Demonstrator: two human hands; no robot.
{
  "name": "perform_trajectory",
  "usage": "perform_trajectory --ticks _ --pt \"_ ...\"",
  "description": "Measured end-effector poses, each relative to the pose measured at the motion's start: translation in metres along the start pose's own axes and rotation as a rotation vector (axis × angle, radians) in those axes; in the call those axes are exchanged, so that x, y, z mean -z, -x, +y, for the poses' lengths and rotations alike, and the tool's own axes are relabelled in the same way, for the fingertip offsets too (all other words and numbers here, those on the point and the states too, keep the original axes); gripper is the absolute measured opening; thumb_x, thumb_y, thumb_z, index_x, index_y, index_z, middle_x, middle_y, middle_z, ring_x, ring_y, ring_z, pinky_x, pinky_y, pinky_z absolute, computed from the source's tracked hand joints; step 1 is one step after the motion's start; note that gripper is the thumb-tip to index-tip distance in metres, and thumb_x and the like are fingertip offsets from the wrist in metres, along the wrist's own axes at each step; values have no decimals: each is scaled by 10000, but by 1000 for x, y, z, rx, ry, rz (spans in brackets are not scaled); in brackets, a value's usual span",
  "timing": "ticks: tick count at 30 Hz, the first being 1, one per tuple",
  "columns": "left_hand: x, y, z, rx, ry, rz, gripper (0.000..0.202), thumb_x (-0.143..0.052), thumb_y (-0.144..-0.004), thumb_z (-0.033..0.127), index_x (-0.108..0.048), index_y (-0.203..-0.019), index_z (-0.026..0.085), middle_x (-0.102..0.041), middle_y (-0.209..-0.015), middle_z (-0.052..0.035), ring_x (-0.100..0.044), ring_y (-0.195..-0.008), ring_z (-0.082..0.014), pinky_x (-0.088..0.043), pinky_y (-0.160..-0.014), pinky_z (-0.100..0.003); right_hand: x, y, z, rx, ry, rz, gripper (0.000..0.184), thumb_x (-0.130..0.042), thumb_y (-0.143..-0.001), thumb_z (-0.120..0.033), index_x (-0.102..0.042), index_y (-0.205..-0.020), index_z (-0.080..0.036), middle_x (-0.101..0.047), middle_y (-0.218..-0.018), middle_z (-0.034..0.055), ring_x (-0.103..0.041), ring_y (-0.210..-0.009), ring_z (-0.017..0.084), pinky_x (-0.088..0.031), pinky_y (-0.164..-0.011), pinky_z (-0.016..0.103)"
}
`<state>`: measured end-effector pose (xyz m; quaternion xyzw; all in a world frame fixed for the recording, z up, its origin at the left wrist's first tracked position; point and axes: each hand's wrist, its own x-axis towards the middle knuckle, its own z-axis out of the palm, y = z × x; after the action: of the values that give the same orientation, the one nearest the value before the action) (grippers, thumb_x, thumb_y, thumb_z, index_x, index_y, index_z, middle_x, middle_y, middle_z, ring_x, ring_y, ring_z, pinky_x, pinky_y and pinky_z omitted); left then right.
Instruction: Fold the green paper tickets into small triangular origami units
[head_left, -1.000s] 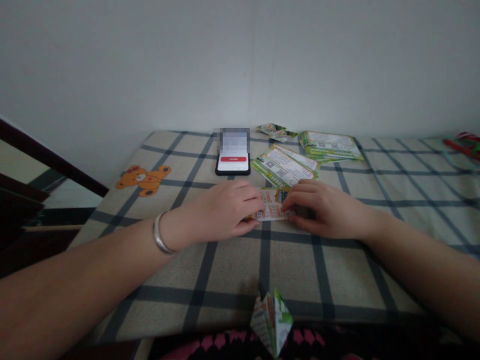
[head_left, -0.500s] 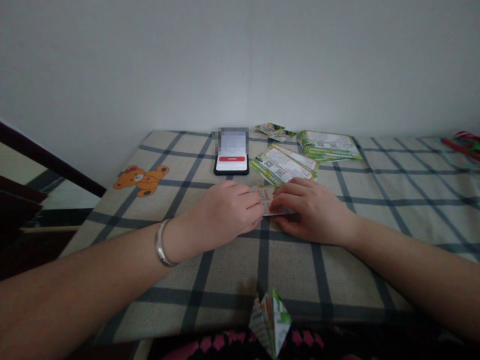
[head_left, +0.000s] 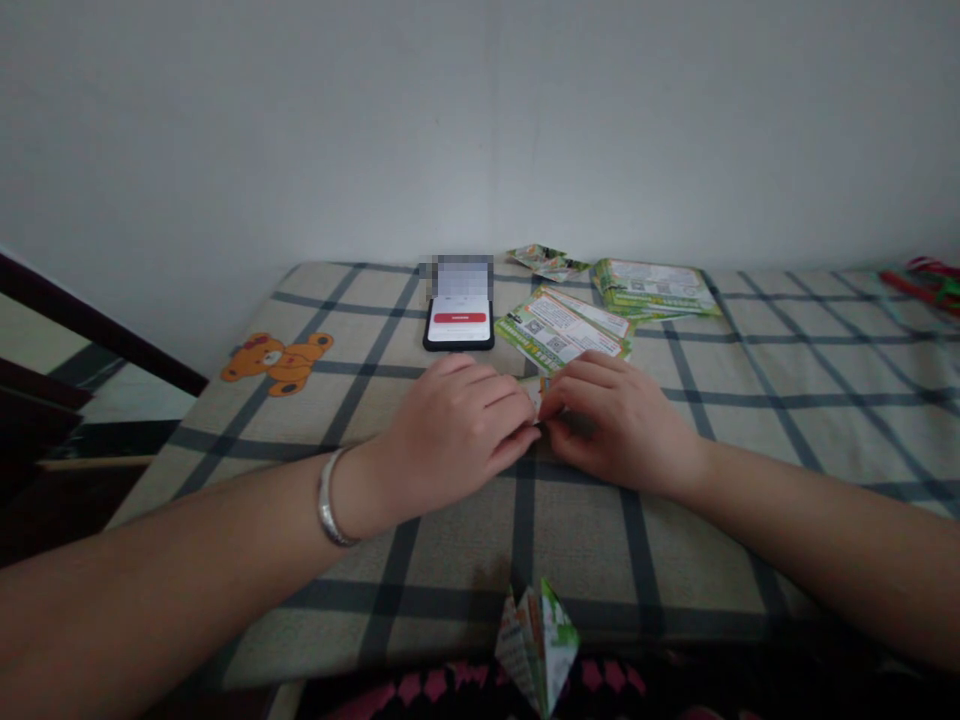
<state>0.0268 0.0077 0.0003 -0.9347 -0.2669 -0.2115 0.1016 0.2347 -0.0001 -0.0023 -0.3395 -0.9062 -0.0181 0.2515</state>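
Between my hands lies a small printed leaflet (head_left: 535, 392), mostly hidden by my fingers. My left hand (head_left: 469, 425), with a silver bangle at the wrist, pinches its near edge with thumb and fingers. My right hand (head_left: 615, 420) has its fingers curled and pinched on the other side of the leaflet, fingertips almost meeting those of the left. Just beyond them, several flat green-and-white leaflets (head_left: 566, 328) are fanned out. At the table's near edge stands a pointed folded-paper piece (head_left: 538, 645) made of similar print.
A phone (head_left: 459, 320) with a lit screen lies behind my left hand. At the back are small folded paper pieces (head_left: 546, 262) and a stack of leaflets (head_left: 656, 285). A bear sticker (head_left: 277, 362) is on the checked tablecloth (head_left: 450, 560). A red item (head_left: 919, 290) lies far right.
My left hand has moved right, towards my right hand, and its thumb now shows at the leaflet's near edge. Less of the leaflet shows between the hands.
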Motion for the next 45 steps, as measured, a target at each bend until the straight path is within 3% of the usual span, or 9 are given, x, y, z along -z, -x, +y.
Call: perform_trajectory --ticks 8,24,40,45 --pt "2 -2 -1 -40 -6 64 188 -547 -894 243 -610 -729 179 -647 -746 -3 -577 -733 -163 -408 -741 -326 1 -3 -6 -22 -54 -5 47 -552 -768 -156 -575 -742 -187 -616 -746 31 -519 -746 181 -397 -675 308" --pt "3 2 -13 38 -22 129 127 -560 -876 222 -606 -763 189 -675 -781 15 -612 -762 -162 -422 -770 -330 9 4 7 -134 -82 26 75 -549 -732 -117 -543 -747 -191 -603 -755 35 -544 -765 187 -426 -708 312" --pt "3 3 -17 54 6 105 109 -553 -849 194 -603 -753 184 -678 -784 8 -608 -762 -161 -436 -752 -320 13 8 16 -160 -40 14 98 -557 -715 -123 -507 -746 -202 -594 -761 35 -538 -751 189 -423 -692 311" --pt "2 3 -19 26 9 113 102 -551 -853 188 -600 -763 180 -674 -795 -2 -606 -774 -167 -442 -753 -320 12 10 17 -132 -79 90 112 -560 -741 -132 -524 -825 -197 -607 -818 55 -556 -806 209 -443 -728 337"
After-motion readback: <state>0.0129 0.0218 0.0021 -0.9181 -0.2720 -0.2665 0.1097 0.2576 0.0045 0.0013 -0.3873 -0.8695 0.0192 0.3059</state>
